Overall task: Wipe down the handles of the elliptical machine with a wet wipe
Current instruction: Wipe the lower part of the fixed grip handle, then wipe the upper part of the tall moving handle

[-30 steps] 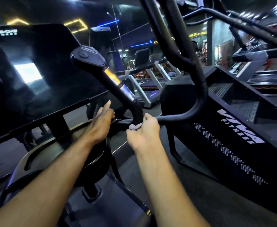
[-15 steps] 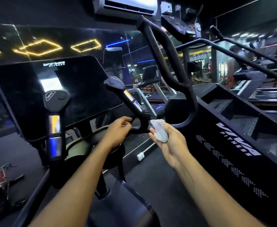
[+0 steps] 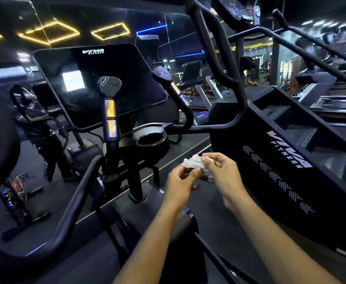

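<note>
1. Both hands have come off the handlebar since half a second back. The wet wipe, which was lying in the upturned right palm, is now held between the two hands in front of the machine, roughly centre frame and a touch toward 4 o'clock.
2. Right hand: thumb and forefinger pinch the right end of the wipe, other fingers loosely curled. Left hand: its fingertips meet the underside of the wipe at its lower left edge; looks like a pinch too, but blur keeps me from being sure.
3. Handling-wise, the wipe is a crumpled white wad: light, limp, damp, zero stiffness. My guess is it's being refolded to a fresh face. It'd tear or ball up if tugged hard, so best flattened over the fingers and wrapped round a bar.
4. Next out, at 11 o'clock from the hands, stands the left upright handle with shiny sensor strips. Those look smooth and slick, easy to slide over.
5. Further, at 12 o'clock, the right upright handle, same build.
6. Behind both sits the dark console screen.
7. Far off at 2 o'clock, a black stair climber.
</note>
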A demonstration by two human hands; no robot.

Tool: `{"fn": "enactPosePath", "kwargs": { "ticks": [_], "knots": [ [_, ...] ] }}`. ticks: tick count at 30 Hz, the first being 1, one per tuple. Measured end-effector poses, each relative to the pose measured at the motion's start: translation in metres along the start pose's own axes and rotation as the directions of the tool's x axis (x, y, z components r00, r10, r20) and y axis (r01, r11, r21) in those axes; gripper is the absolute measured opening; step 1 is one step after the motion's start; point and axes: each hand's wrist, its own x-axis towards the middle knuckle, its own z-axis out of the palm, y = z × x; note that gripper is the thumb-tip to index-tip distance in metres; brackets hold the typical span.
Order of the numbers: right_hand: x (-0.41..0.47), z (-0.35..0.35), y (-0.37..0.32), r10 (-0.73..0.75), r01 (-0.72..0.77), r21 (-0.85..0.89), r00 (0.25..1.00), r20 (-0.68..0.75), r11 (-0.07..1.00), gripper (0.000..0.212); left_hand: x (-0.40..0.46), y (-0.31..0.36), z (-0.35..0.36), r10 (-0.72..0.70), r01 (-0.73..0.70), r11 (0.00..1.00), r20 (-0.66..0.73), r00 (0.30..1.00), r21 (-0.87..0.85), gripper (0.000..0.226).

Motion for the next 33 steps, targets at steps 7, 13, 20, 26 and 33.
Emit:
{"fn": "enactPosePath", "kwargs": {
  "ticks": [7,13,20,26,33],
  "knots": [
    [-0.080,0.017,-0.006,-0.035,0.041,-0.051,0.993,0.114,0.998,0.007,-0.078,0.014,-0.033,-0.097,0.080,0.963,-0.057,0.994,-0.256,0.016],
    [-0.154,0.041,-0.009,-0.023,0.034,-0.065,0.987,0.157,0.997,0.011,-0.164,0.026,-0.076,-0.127,0.102,0.955,-0.072,0.989,-0.279,0.017],
    [-0.270,0.009,0.005,-0.013,0.024,-0.243,0.999,0.045,0.970,0.017,-0.276,0.008,-0.062,-0.158,0.177,0.957,0.100,0.982,-0.228,0.021],
    [-0.357,-0.074,0.003,0.064,-0.077,-0.239,0.996,-0.060,0.968,0.016,-0.331,-0.022,0.000,-0.226,0.273,0.943,0.237,0.945,-0.188,0.025],
    [-0.475,-0.206,-0.003,0.182,-0.253,-0.227,0.939,-0.293,0.940,0.024,-0.422,-0.039,0.117,-0.333,0.438,0.895,0.525,0.783,-0.084,0.018]
  ]
}}
